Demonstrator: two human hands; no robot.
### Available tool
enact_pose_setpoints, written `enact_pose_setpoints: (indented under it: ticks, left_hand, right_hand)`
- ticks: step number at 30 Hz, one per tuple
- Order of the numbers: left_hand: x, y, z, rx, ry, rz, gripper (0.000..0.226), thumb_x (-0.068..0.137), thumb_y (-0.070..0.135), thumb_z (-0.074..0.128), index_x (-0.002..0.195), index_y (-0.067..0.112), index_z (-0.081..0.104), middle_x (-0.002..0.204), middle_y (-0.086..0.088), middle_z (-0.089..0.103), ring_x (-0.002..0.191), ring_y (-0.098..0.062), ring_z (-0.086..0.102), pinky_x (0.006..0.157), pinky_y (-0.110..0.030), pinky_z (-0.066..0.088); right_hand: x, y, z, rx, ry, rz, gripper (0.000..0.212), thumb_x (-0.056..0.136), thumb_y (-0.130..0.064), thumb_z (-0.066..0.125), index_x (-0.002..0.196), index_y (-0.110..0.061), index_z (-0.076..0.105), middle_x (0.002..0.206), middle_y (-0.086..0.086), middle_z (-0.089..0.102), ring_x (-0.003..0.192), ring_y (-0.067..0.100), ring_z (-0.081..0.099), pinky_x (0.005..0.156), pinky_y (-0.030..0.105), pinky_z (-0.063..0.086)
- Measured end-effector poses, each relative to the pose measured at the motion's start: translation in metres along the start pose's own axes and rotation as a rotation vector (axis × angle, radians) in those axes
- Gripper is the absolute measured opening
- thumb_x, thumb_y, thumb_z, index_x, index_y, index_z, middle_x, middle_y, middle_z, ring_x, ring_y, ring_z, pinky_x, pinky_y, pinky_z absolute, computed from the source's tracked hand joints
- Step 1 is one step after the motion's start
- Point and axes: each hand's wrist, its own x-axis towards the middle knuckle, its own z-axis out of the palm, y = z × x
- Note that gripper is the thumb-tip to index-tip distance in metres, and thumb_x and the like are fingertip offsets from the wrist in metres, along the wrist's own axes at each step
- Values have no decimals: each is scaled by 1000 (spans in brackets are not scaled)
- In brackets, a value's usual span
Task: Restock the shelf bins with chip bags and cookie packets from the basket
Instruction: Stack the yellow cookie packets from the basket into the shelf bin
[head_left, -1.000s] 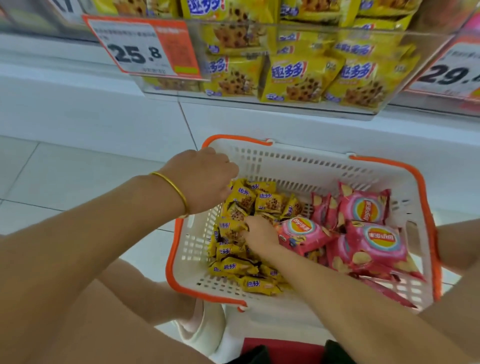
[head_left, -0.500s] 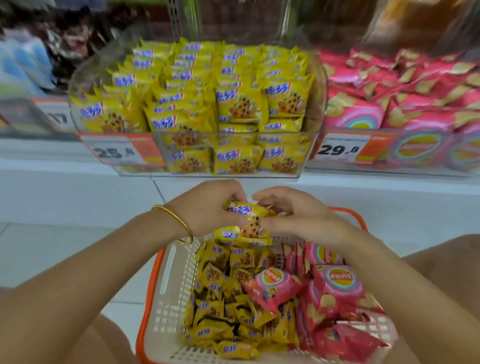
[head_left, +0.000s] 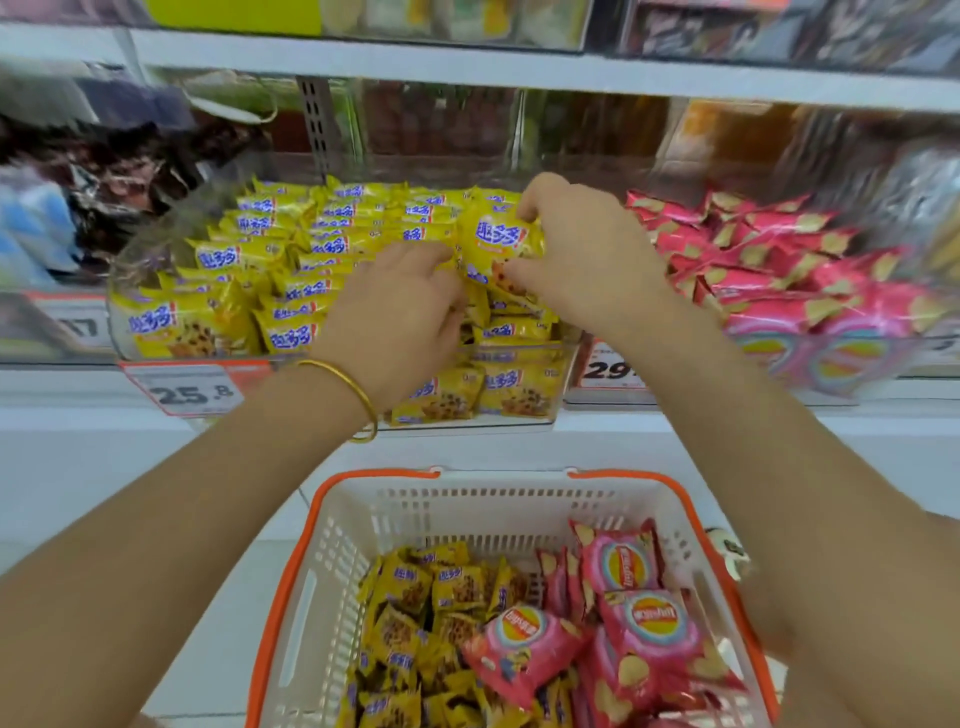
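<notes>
Nearest, low in front: a white basket (head_left: 283, 597) with an orange rim. Holds yellow cookie packets (head_left: 415, 623) heaped loosely on its left side and pink chip bags (head_left: 628, 618) on its right, with one bag tilted across the edge of the yellow heap.

Beyond the basket, both bare forearms reaching up over it to the shelf, with a gold bangle (head_left: 358, 395) round the left wrist.

Left hand (head_left: 395, 317) inside the clear cookie bin (head_left: 130, 280), palm down, fingers curled onto the stocked packets (head_left: 311, 244), fingertips at the left edge of one raised cookie packet (head_left: 496, 241). Grip here clamped or merely resting: cannot tell.

Right hand (head_left: 576, 260) just beside it, grip clamped on that same cookie packet, fingers over its top edge, thumb under its lower corner. Stands roughly upright, print toward the camera, above the right end of the bin's rows.

To the right, a neighbouring bin piled with shelved chip bags (head_left: 753, 260), also pink.

On the bin fronts, a price tag (head_left: 192, 392) reading 25.8 and a second tag (head_left: 608, 369) starting 29, partly hidden behind the right forearm.

Farther back and above, blurred dark goods under a white shelf board (head_left: 467, 67).
</notes>
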Motion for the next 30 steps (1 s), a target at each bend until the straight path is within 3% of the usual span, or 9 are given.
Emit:
enact_pose_setpoints:
  ticks: [3, 8, 12, 15, 18, 22, 25, 28, 30]
  left_hand:
    - [12, 4, 9, 115, -55, -4, 32, 92, 29, 43, 113, 22, 65, 126, -4, 50, 116, -31, 40, 87, -42, 37]
    - [25, 4, 7, 186, -167, -18, 42, 92, 22, 44, 132, 35, 50, 126, -5, 42, 119, -29, 33, 88, -39, 39]
    - [27, 0, 5, 284, -171, -14, 39, 93, 13, 44, 126, 28, 55, 121, -6, 42, 115, -29, 34, 75, -35, 37]
    - [24, -3, 6, 267, -182, -31, 39, 93, 11, 42, 126, 27, 57, 122, -6, 42, 116, -29, 33, 84, -38, 43]
    - [21, -4, 5, 248, -187, -38, 38, 93, 12, 43, 126, 25, 57, 125, -7, 42, 118, -29, 32, 90, -41, 45]
    - [19, -6, 3, 164, -174, -36, 39, 93, 14, 43, 129, 22, 55, 124, -8, 45, 118, -29, 33, 92, -46, 45]
    - [17, -7, 2, 122, -172, -41, 41, 92, 12, 43, 131, 22, 54, 125, -10, 45, 118, -30, 35, 95, -47, 43]
    - [15, -7, 3, 122, -183, -50, 43, 93, 13, 42, 134, 23, 50, 129, -10, 43, 123, -30, 33, 98, -46, 41]
    - [14, -6, 2, 108, -176, -57, 43, 94, 13, 41, 135, 22, 49, 131, -10, 42, 125, -30, 33, 99, -45, 41]
  right_hand:
    - [8, -7, 7, -84, -10, 58, 35, 83, -33, 63, 100, -15, 38, 94, 2, 45, 91, 29, 51, 67, 33, 32]
    - [10, -1, -3, -25, -25, 108, 39, 79, -31, 66, 96, -13, 36, 88, 1, 43, 81, 24, 43, 64, 32, 31]
    - [14, 0, 3, -165, -125, -36, 31, 82, -23, 64, 107, -14, 48, 102, 3, 55, 97, 27, 53, 71, 32, 35]
    - [23, 6, 11, -211, -184, -126, 32, 79, -22, 72, 104, -16, 54, 107, 4, 59, 102, 29, 54, 72, 34, 40]
    - [30, 12, 13, -157, -237, -176, 35, 75, -22, 77, 99, -19, 53, 96, 1, 54, 99, 29, 53, 76, 39, 47]
    - [32, 12, 17, -282, -219, -253, 32, 77, -17, 77, 88, -18, 46, 101, 6, 42, 88, 26, 45, 68, 34, 39]
    - [35, 12, 20, -388, -164, -310, 24, 80, -20, 75, 96, -15, 58, 111, 9, 51, 104, 29, 47, 72, 35, 40]
    - [45, 18, 16, -383, -221, -334, 32, 78, -31, 75, 105, -17, 63, 99, 2, 58, 106, 27, 51, 73, 35, 43]
    - [49, 22, 9, -293, -288, -320, 36, 77, -33, 76, 108, -19, 64, 89, -5, 50, 99, 24, 54, 73, 34, 45]
